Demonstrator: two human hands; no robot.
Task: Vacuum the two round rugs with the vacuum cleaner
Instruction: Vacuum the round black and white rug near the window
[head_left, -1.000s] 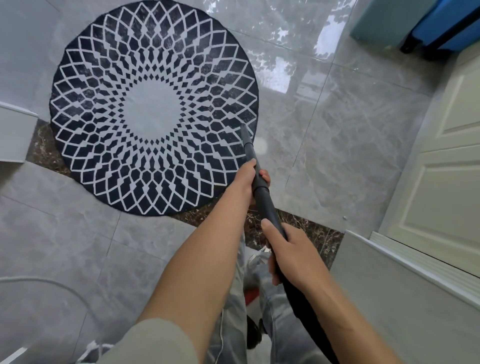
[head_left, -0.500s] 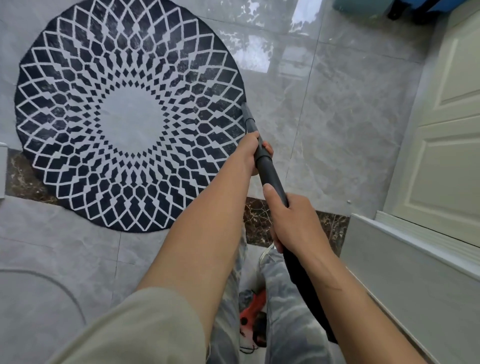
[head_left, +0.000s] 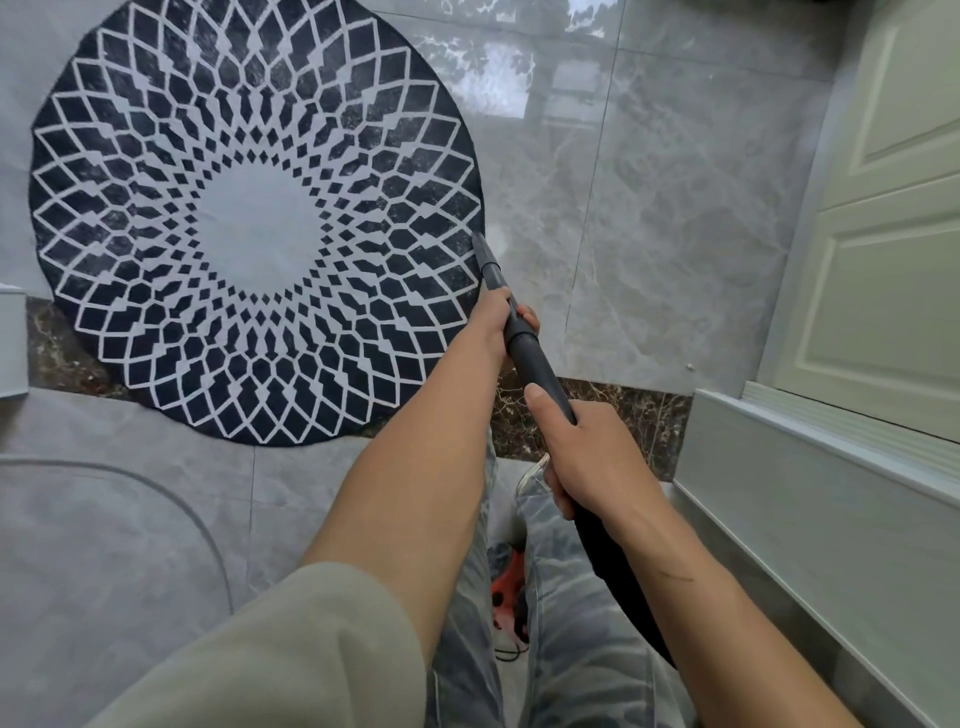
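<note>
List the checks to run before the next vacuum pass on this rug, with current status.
1. Left hand grip on wand, forward: ok.
2. Right hand grip on wand, further back: ok.
3. Nozzle tip at right edge of round rug: ok.
4. Nozzle tip touching the pile: cannot tell.
5. Rug lying flat: ok.
6. Cord clear of rug: ok.
</note>
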